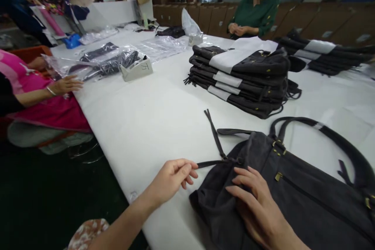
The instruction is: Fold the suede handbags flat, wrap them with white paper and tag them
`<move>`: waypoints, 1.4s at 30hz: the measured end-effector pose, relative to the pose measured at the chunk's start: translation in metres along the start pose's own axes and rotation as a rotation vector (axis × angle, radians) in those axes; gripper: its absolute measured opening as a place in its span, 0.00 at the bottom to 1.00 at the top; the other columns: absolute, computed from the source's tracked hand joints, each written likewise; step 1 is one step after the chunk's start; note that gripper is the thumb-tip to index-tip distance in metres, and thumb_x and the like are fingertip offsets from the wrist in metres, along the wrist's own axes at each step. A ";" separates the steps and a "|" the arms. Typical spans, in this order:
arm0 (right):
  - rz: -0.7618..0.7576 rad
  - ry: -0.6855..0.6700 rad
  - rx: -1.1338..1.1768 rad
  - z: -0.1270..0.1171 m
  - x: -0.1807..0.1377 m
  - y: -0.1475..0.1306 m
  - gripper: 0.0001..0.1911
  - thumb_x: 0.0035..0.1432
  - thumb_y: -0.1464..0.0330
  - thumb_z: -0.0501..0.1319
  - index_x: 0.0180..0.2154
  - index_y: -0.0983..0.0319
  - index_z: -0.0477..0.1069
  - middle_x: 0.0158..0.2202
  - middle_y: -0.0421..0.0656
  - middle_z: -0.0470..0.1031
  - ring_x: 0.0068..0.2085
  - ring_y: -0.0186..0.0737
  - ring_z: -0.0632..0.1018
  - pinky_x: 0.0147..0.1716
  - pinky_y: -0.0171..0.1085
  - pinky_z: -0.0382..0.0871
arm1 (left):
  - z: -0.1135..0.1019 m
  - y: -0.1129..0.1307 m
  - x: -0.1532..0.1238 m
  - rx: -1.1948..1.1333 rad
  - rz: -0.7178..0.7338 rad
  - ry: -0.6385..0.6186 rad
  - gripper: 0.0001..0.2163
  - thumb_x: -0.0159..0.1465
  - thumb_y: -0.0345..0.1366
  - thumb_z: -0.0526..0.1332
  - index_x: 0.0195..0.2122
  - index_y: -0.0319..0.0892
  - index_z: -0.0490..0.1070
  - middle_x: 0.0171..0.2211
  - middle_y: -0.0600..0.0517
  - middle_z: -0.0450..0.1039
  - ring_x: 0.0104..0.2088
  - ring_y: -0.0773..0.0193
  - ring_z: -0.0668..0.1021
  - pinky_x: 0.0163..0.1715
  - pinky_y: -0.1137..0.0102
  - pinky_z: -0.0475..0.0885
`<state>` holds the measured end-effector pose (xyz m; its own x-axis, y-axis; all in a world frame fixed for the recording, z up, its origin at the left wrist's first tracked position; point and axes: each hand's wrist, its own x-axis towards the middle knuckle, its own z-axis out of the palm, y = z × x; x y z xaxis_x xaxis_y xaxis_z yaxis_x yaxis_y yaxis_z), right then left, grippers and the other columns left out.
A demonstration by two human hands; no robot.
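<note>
A dark grey handbag (304,203) with brass-coloured fittings, a zipped pocket and two looped handles (336,134) lies on the white table in front of me. My left hand (178,174) pinches the end of a thin dark strap (209,163) and holds it out to the left of the bag. A second thin strap (215,134) sticks up and away from the same end of the bag. My right hand (254,199) rests on the bag's left end, fingers spread, holding nothing.
A stack of dark bags (258,86) with white paper bands stands beyond the handbag, and another stack (325,52) lies farther right. Plastic-wrapped goods (108,60) and a small white box (137,70) are at the left. A person in pink (52,101) sits left; another in green (254,13) is opposite.
</note>
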<state>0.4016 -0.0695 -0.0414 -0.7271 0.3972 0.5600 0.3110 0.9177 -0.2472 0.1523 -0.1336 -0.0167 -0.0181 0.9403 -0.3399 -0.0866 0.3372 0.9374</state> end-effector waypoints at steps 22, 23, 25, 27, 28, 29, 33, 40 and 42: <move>0.087 0.070 0.067 -0.004 -0.006 0.000 0.14 0.54 0.75 0.62 0.42 0.56 0.73 0.41 0.45 0.74 0.51 0.49 0.74 0.54 0.58 0.67 | 0.056 -0.010 0.080 0.962 0.325 -0.811 0.17 0.55 0.35 0.56 0.46 0.39 0.69 0.34 0.43 0.77 0.32 0.52 0.79 0.24 0.67 0.68; 0.092 0.066 0.063 -0.004 -0.007 0.000 0.14 0.55 0.75 0.61 0.43 0.55 0.73 0.41 0.45 0.74 0.52 0.49 0.74 0.54 0.58 0.68 | 0.056 -0.011 0.079 0.935 0.325 -0.766 0.18 0.55 0.35 0.55 0.47 0.39 0.68 0.35 0.43 0.77 0.32 0.52 0.79 0.25 0.67 0.69; 0.098 0.068 0.056 -0.005 -0.010 0.000 0.16 0.56 0.74 0.59 0.46 0.55 0.72 0.44 0.46 0.75 0.53 0.50 0.74 0.53 0.56 0.69 | 0.056 -0.011 0.079 0.823 0.291 -0.664 0.15 0.57 0.35 0.53 0.45 0.41 0.68 0.34 0.45 0.77 0.33 0.54 0.78 0.29 0.66 0.70; 0.095 0.101 0.047 -0.005 -0.015 0.001 0.19 0.57 0.74 0.58 0.50 0.54 0.70 0.48 0.47 0.74 0.54 0.51 0.73 0.51 0.54 0.71 | 0.059 -0.007 0.082 0.545 0.134 -0.569 0.12 0.61 0.36 0.49 0.41 0.42 0.69 0.35 0.47 0.75 0.33 0.58 0.78 0.33 0.66 0.72; 0.098 0.131 0.040 -0.005 -0.016 0.002 0.21 0.58 0.74 0.58 0.52 0.54 0.68 0.50 0.48 0.73 0.54 0.51 0.73 0.51 0.53 0.72 | 0.062 -0.004 0.085 0.353 0.017 -0.517 0.13 0.63 0.39 0.48 0.40 0.42 0.68 0.36 0.47 0.75 0.33 0.60 0.77 0.34 0.65 0.72; 0.107 0.163 0.027 -0.004 -0.018 0.002 0.22 0.58 0.74 0.58 0.54 0.54 0.67 0.52 0.48 0.72 0.54 0.51 0.74 0.50 0.53 0.73 | 0.065 0.001 0.088 0.159 -0.099 -0.464 0.14 0.65 0.43 0.47 0.40 0.41 0.67 0.37 0.47 0.74 0.34 0.61 0.77 0.35 0.66 0.73; 0.221 0.235 -0.064 -0.008 -0.021 0.002 0.23 0.57 0.75 0.58 0.54 0.54 0.67 0.54 0.48 0.71 0.53 0.52 0.74 0.49 0.52 0.74 | 0.084 0.021 0.102 -0.214 -0.267 -0.342 0.23 0.57 0.53 0.61 0.45 0.41 0.64 0.44 0.47 0.72 0.42 0.60 0.76 0.40 0.65 0.73; 0.378 0.183 -0.189 -0.004 -0.024 0.010 0.18 0.59 0.74 0.56 0.51 0.58 0.69 0.50 0.48 0.74 0.52 0.48 0.75 0.51 0.48 0.73 | 0.113 0.001 0.136 0.002 -0.203 -0.239 0.22 0.40 0.20 0.60 0.38 0.41 0.68 0.29 0.56 0.71 0.32 0.64 0.74 0.33 0.69 0.71; 0.466 0.093 -0.293 0.005 -0.023 0.016 0.21 0.62 0.69 0.54 0.57 0.61 0.64 0.55 0.52 0.70 0.56 0.51 0.72 0.53 0.53 0.69 | 0.111 -0.006 0.145 -0.028 -0.281 -0.293 0.22 0.39 0.18 0.59 0.37 0.40 0.68 0.26 0.57 0.70 0.28 0.65 0.74 0.30 0.71 0.71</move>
<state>0.4205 -0.0636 -0.0623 -0.4193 0.7478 0.5147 0.7531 0.6031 -0.2627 0.2606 0.0057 -0.0636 0.2946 0.7863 -0.5431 -0.0749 0.5855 0.8072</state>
